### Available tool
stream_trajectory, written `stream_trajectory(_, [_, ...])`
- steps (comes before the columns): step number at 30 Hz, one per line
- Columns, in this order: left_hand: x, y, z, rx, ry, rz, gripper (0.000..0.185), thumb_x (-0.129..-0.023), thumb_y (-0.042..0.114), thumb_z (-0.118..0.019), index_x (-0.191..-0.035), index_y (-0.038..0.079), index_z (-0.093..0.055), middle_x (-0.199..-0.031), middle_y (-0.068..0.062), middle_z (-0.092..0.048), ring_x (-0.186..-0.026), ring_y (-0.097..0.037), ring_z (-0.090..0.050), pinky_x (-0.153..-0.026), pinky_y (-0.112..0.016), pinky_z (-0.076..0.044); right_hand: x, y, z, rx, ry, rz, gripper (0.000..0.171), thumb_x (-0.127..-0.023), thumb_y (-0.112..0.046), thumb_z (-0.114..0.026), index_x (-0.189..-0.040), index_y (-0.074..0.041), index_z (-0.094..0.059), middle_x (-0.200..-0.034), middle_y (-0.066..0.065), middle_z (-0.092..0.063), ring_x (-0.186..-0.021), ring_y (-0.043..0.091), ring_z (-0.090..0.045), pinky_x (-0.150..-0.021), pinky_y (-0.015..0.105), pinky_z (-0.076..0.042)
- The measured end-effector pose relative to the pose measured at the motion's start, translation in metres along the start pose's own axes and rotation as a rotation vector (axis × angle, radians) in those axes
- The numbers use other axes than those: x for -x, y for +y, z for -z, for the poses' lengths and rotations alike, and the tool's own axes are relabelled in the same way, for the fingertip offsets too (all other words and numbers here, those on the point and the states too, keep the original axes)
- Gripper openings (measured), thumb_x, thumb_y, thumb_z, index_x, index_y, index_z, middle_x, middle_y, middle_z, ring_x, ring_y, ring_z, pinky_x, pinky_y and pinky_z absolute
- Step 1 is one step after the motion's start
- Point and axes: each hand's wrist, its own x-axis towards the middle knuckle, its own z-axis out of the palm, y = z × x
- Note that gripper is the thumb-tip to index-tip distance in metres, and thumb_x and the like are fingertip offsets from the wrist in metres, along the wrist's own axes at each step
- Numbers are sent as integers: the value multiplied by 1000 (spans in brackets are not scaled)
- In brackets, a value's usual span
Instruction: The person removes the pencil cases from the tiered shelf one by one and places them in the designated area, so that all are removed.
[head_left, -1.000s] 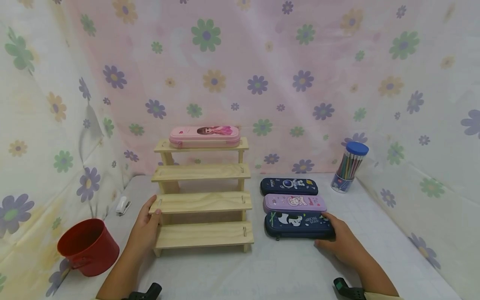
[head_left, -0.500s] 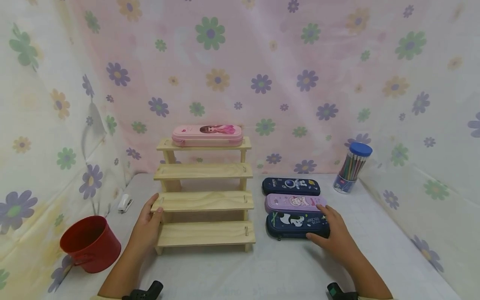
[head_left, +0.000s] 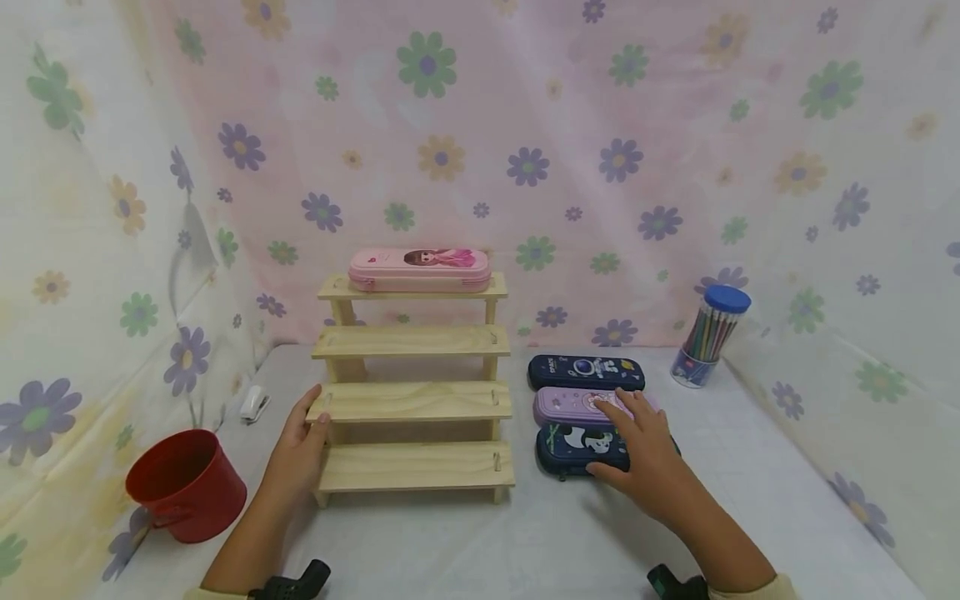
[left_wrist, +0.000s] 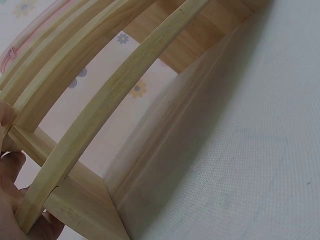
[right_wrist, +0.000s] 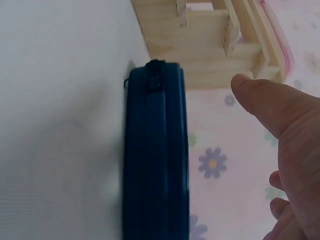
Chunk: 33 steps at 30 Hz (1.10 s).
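Observation:
A wooden stepped rack (head_left: 416,402) stands mid-table with a pink pencil case (head_left: 419,268) on its top step. My left hand (head_left: 303,437) holds the rack's left end at the third step, thumb on top and fingers (left_wrist: 10,200) underneath. Right of the rack lie three cases in a row: a navy space case (head_left: 585,372), a purple case (head_left: 570,407) and a navy panda case (head_left: 573,446). My right hand (head_left: 637,450) lies spread over the panda case, its fingertips reaching the purple one. In the right wrist view the thumb (right_wrist: 270,105) stands clear of the panda case (right_wrist: 157,150).
A red bucket (head_left: 186,483) sits at the front left, with a small white stapler (head_left: 255,404) behind it. A clear tub of coloured pencils (head_left: 708,337) with a blue lid stands at the back right. Flowered cloth walls close in the white table (head_left: 525,533).
My right hand has slid left from the panda case's right end to over its middle, fingers now reaching onto the purple case. The left hand has stayed on the rack.

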Motion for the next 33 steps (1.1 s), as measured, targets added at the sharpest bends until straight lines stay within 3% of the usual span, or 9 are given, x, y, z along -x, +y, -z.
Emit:
stream_trajectory(4, [0, -1, -1, 14, -4, 2, 64, -114, 40, -38, -170, 34, -7, -176, -7, -16, -161, -31, -20, -129, -59, -17, -9, -14, 7, 26, -31, 79, 95, -84, -41, -89, -162, -30, -37, -174, 16, -17, -160, 49, -6, -119, 78, -8])
stream_trajectory(10, [1, 2, -1, 13, -4, -1, 65, -114, 39, -39, -170, 32, -7, -176, -8, -16, -160, -32, -21, -129, -59, -18, -19, -41, 12, 91, -47, 170, 97, -81, -43, -91, -162, -30, -39, -174, 13, -19, -161, 45, -11, -122, 75, -12])
stream_trajectory(16, [0, 3, -1, -10, 0, 11, 64, -114, 42, -39, -170, 35, -8, -176, -6, -15, -161, -32, -19, -128, -60, -17, -21, -67, 12, 146, -53, 276, 98, -81, -50, -89, -162, -34, -37, -174, 7, -21, -161, 41, -16, -117, 72, -28])
stream_trajectory(24, [0, 2, -1, -21, 8, 33, 64, -114, 41, -38, -169, 37, -7, -176, -6, -14, -162, -33, -18, -128, -62, -16, -39, -91, 16, 217, -29, 468, 97, -83, -49, -88, -162, -23, -39, -171, 12, -29, -160, 38, -23, -125, 66, -22])
stream_trajectory(28, [0, 1, -1, -29, 12, 34, 64, -114, 43, -37, -169, 37, -7, -177, -4, -12, -162, -33, -15, -128, -62, -16, -52, -101, 21, 221, -38, 475, 98, -83, -51, -87, -163, -22, -38, -171, 12, -29, -158, 37, -27, -124, 63, -28])
stream_trajectory(33, [-1, 0, -1, -8, 5, 20, 64, -114, 42, -38, -169, 37, -6, -177, -3, -12, -162, -31, -15, -128, -61, -16, -68, -109, 27, 123, -76, 392, 96, -87, -49, -85, -164, -26, -34, -173, 7, -24, -158, 36, -27, -116, 59, -42])
